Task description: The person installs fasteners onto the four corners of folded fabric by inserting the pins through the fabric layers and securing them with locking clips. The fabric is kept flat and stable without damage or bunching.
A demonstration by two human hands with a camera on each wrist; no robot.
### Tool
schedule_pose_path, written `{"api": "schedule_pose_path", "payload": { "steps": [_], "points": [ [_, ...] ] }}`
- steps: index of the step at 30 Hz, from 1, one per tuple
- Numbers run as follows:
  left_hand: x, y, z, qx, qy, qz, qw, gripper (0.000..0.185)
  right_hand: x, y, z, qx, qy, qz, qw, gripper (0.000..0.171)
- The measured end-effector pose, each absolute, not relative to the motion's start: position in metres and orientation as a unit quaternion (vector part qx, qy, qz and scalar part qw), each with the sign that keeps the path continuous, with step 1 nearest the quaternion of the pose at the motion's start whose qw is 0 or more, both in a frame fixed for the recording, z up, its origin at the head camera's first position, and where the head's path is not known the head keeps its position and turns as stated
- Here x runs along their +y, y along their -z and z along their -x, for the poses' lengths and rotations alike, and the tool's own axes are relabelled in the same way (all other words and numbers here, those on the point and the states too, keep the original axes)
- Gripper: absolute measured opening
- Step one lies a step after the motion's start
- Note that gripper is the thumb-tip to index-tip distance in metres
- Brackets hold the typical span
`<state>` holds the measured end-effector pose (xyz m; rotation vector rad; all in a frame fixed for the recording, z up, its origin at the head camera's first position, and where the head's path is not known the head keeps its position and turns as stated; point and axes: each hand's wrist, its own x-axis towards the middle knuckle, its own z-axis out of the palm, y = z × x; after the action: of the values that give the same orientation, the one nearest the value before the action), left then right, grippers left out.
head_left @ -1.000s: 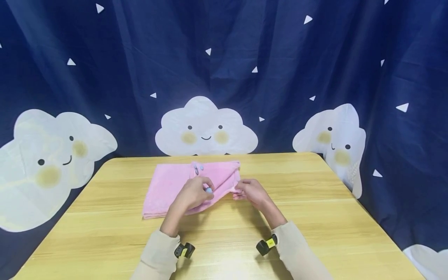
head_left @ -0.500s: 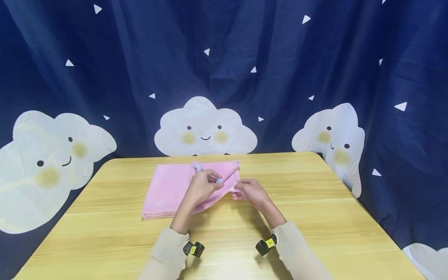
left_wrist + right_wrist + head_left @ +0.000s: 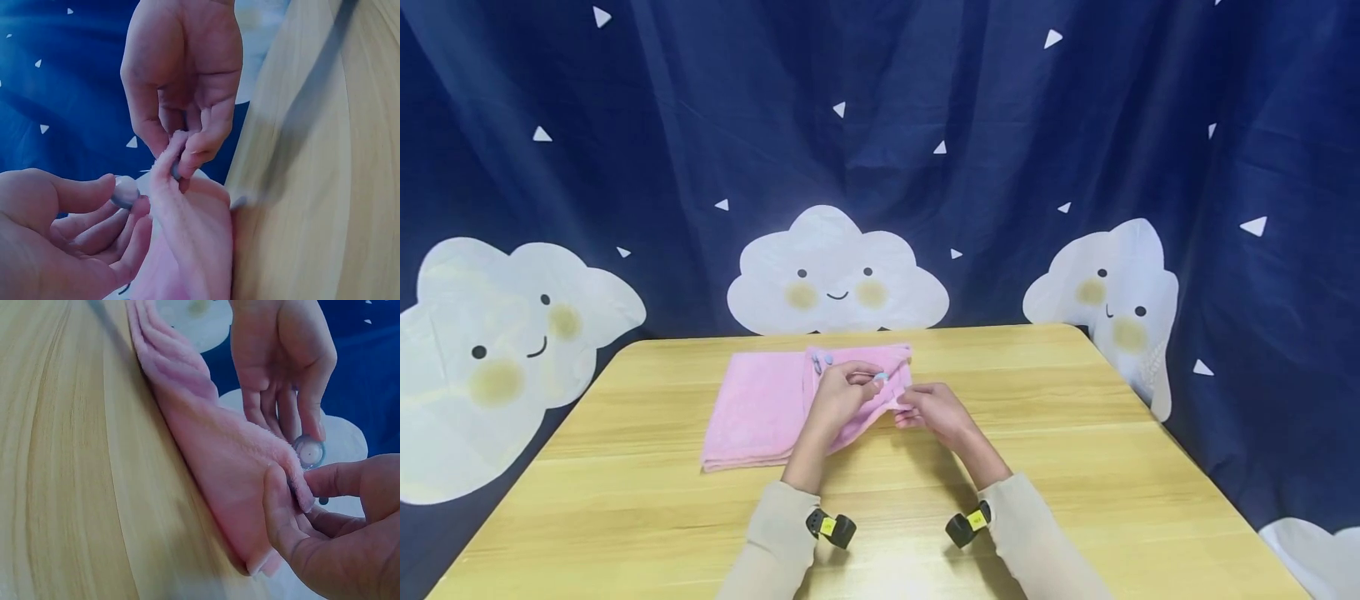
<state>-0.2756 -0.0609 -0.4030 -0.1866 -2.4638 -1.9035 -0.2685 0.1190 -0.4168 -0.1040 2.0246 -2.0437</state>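
A folded pink towel [image 3: 760, 400] lies on the wooden table, its right part lifted and creased. My left hand [image 3: 838, 396] pinches a small round pale-blue cap-like piece [image 3: 127, 190] with a whitish middle between thumb and fingertips, just beside the lifted towel edge. My right hand [image 3: 938, 410] pinches that edge near the towel's right corner. In the left wrist view, a small grey bit [image 3: 175, 169] shows between the right fingers and the cloth; its kind is hidden. Further back on the towel lie a small blue round piece [image 3: 829, 359] and a small grey-blue piece [image 3: 817, 363].
The light wooden table [image 3: 1075, 467] extends on both sides of the towel. Behind it hangs a dark blue curtain [image 3: 880, 167] printed with white clouds and triangles. A small camera sits on each wrist, over beige sleeves [image 3: 775, 533].
My left hand has moved right and slightly away from me with the cap-like piece, coming close to the right hand. The right hand stays on the towel edge.
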Motion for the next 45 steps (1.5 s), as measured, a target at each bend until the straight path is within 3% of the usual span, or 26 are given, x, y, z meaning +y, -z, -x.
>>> {"api": "schedule_pose_path", "payload": {
  "steps": [7,35,45],
  "points": [
    [-0.0616,0.4113,0.2797,-0.738,0.672,0.051,-0.023,0.028,0.119,0.4165,0.2687,0.692,0.706,0.045,0.145,0.033],
    [-0.0637,0.4089,0.276,-0.787,0.611,0.085,0.006,0.022,0.1183,0.4168,0.2685,0.688,0.709,0.049,0.147,0.033],
    [-0.0647,0.4082,0.2756,-0.79,0.608,0.075,-0.012,0.02,0.1164,0.4161,0.2691,0.697,0.699,0.041,0.151,0.049]
  ]
}}
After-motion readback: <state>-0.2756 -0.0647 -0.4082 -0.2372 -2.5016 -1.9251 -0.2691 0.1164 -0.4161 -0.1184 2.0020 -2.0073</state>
